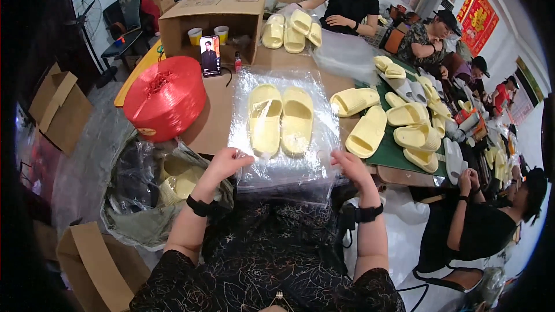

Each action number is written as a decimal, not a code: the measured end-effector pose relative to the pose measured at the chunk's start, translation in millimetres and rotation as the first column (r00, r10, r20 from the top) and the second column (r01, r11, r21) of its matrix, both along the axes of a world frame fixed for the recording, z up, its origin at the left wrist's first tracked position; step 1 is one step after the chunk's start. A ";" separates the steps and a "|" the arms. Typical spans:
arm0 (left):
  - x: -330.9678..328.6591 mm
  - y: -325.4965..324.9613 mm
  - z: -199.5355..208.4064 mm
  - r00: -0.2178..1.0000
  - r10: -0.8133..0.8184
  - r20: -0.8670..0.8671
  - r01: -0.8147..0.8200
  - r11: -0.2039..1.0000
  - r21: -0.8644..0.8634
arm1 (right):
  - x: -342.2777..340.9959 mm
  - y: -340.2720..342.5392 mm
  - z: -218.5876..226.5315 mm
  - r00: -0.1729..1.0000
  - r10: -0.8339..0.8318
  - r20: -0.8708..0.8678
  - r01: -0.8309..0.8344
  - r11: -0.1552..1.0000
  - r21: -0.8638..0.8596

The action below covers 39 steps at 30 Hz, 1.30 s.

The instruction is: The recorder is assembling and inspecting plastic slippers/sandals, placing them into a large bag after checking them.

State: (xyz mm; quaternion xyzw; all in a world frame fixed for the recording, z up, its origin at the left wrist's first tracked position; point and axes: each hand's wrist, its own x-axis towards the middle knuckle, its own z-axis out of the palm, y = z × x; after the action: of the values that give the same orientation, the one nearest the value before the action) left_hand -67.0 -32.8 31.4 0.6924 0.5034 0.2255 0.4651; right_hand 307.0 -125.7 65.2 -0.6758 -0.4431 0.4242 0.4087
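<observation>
A pair of pale yellow slide slippers (281, 120) lies side by side, toes toward me, at a clear plastic bag (324, 138); glare hides whether they are wholly inside it. My left hand (230, 163) pinches the bag's near left edge. At the near right edge, my right hand (348, 166) has its thumb and fingers closed on the film. More clear film, seemingly a stack of bags, hangs over the table edge toward me. Just right of the bag sit loose yellow slippers (366, 132).
Left of the bag stands a big roll of red plastic twine (165, 98), near a propped phone (210, 56) and an open cardboard box (211, 11). Below is a sack (133, 219) with slippers. Several yellow slippers cover the green mat (399, 153). Co-workers sit and stand around the right side.
</observation>
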 end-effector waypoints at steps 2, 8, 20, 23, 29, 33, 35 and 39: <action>-5.8 -0.3 1.1 0.983 0.005 0.181 0.008 0.997 -0.074 | 2.4 12.6 -12.5 0.959 0.253 0.125 -0.234 0.960 -0.151; -28.4 8.9 6.8 0.908 -0.081 0.411 0.177 0.964 -0.199 | 10.8 15.4 2.5 0.975 0.220 0.010 -0.218 0.969 -0.114; 5.4 -8.0 35.3 0.922 -0.057 0.384 -0.175 0.822 0.542 | -17.0 19.7 -17.0 0.924 -0.020 -0.382 0.250 0.787 0.564; 8.1 -18.8 15.1 0.951 -0.137 0.279 -0.097 0.721 0.686 | -32.4 17.0 -38.8 0.618 -0.068 -0.783 0.485 0.817 0.312; 18.3 -35.1 -24.7 0.853 -0.016 0.521 -0.220 0.895 0.388 | -63.0 15.1 -37.9 0.598 -0.179 -0.782 0.456 0.878 0.147; 38.9 -30.2 -19.5 0.568 0.261 0.781 -0.484 0.873 0.060 | -68.4 13.7 -52.8 0.750 -0.187 -0.634 0.384 0.904 0.189; 41.6 -28.0 -7.3 0.462 0.333 0.822 -0.416 0.900 -0.131 | -72.7 8.3 -50.8 0.744 -0.146 -0.652 0.341 0.922 0.182; 29.9 -29.9 15.7 0.478 0.241 0.845 0.066 0.949 -0.309 | -78.1 -4.4 -35.8 0.746 0.021 -0.666 0.192 0.950 0.244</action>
State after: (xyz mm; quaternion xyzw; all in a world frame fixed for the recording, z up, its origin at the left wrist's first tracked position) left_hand -37.1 -62.7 47.1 0.3749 0.2595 0.4905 0.7426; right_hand 228.9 -130.1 29.3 -0.4324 -0.2966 0.5444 0.6547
